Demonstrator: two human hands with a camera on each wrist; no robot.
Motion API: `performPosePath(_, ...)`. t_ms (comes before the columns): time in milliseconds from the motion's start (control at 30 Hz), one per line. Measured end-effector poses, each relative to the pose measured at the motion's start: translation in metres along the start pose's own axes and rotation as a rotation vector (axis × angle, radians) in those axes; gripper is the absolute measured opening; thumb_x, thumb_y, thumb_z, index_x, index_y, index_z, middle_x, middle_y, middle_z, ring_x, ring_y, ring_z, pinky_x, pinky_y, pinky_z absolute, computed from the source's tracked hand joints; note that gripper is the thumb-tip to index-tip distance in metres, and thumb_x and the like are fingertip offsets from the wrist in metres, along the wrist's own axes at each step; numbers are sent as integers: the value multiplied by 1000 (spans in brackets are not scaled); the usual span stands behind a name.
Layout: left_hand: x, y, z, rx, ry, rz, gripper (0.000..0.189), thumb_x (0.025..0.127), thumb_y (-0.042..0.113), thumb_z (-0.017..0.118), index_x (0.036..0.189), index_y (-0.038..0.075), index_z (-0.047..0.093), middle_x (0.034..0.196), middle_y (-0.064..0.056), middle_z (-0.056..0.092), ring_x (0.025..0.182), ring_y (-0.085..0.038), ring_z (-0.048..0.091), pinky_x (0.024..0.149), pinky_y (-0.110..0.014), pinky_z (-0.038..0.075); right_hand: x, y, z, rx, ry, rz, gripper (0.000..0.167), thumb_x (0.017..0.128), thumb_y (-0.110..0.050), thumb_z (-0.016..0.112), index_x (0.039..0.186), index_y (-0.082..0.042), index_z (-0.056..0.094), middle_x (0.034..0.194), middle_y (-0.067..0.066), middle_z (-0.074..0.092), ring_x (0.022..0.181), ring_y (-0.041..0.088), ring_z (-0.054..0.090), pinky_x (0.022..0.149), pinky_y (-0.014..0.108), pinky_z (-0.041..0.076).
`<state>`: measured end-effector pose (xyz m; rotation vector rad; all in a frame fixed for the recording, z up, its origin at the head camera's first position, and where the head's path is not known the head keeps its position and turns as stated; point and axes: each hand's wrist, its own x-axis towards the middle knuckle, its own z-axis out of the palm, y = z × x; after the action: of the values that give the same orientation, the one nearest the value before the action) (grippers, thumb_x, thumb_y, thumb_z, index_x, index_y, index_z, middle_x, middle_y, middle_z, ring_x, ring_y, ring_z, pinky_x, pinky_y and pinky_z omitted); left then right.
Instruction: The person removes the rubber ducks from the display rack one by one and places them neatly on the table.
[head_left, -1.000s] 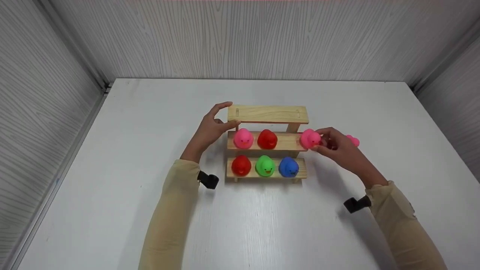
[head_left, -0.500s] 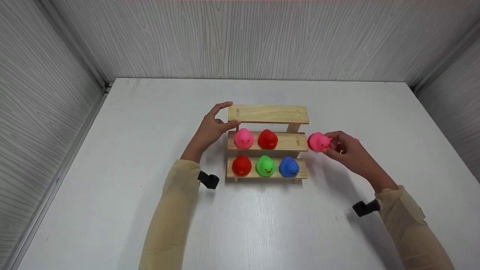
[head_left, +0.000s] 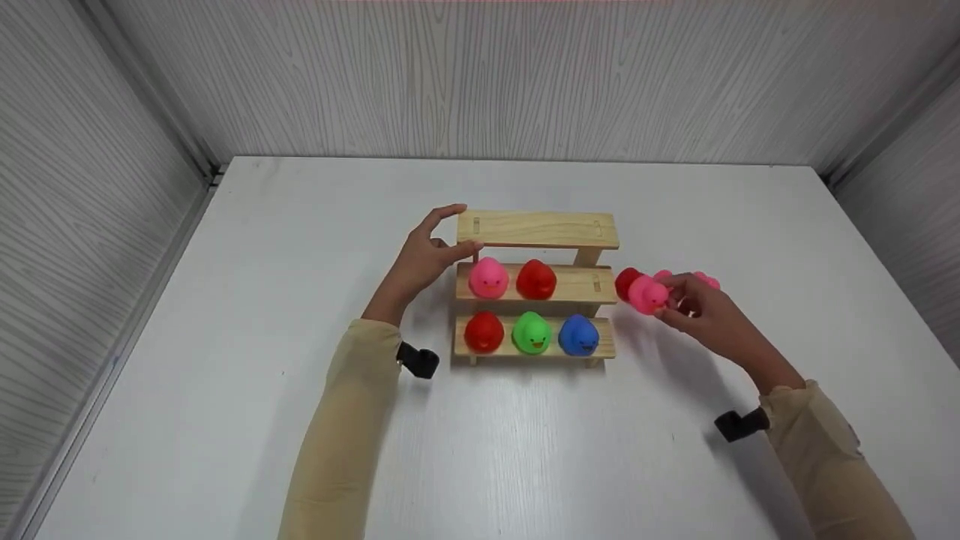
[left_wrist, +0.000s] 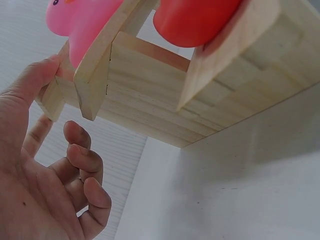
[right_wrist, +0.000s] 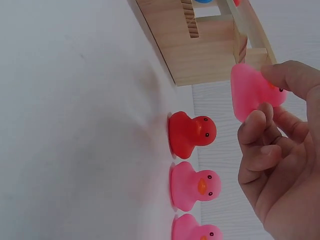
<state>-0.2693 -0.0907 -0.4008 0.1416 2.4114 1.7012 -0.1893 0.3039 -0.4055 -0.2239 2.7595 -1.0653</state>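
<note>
My left hand grips the left end of the top board of a three-tier wooden shelf, thumb at the front edge and a finger at the back. With thumb and fingers, my right hand pinches a pink rubber duck beside the shelf's right end. The right wrist view shows this duck held above the table. On the middle tier sit a pink duck and a red duck, with bare wood to their right. The bottom tier bears a red duck, a green duck and a blue duck.
Right of the shelf, a red duck and two pink ducks, one nearer and one cut by the frame edge, stand in a row on the white table. Wood-grain panels enclose the table at the back and sides.
My right hand has drawn the pink duck rightward, away from the middle tier, and slightly toward me. A red duck and a pink duck behind it have come into view. My left hand stays put.
</note>
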Motion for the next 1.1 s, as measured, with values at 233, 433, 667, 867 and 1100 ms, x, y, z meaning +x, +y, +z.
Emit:
performPosePath(233, -1, -1, 0, -18, -9, 11, 67, 82, 42, 72, 142, 35, 42, 99, -11, 59, 79, -22, 48, 67, -30, 34, -1, 6, 3, 11, -41, 12, 41, 91, -21, 65, 126, -5, 50, 105, 10, 55, 89, 23, 54, 68, 21, 49)
performPosePath(433, -1, -2, -1, -28, -9, 17, 66, 82, 42, 73, 140, 36, 44, 94, -6, 58, 79, -24, 49, 68, -31, 35, 0, 9, 5, -5, -70, 22, 46, 90, -22, 67, 127, -3, 49, 109, 12, 55, 93, 24, 53, 69, 21, 49)
performPosePath(667, -1, -1, -2, -28, -11, 13, 67, 83, 40, 74, 142, 35, 43, 86, -2, 50, 70, -14, 41, 66, -28, 33, 1, 15, 5, -26, -81, 15, 42, 90, -20, 66, 125, -3, 50, 106, 12, 56, 90, 24, 54, 69, 21, 48)
performPosePath(867, -1, 0, -1, -30, -6, 1, 69, 82, 39, 74, 143, 32, 42, 88, -3, 53, 73, -15, 43, 68, -29, 33, 1, 20, 6, -23, -93, 9, 42, 91, -22, 66, 125, -3, 51, 104, 11, 57, 90, 24, 54, 69, 21, 48)
performPosePath(1100, -1, 0, -1, -24, -4, 0, 68, 83, 39, 74, 143, 33, 42, 92, -2, 54, 75, -14, 44, 68, -29, 34, 2, 23, 8, -54, -102, 25, 45, 89, -23, 68, 125, -2, 51, 105, 12, 58, 91, 23, 55, 69, 21, 49)
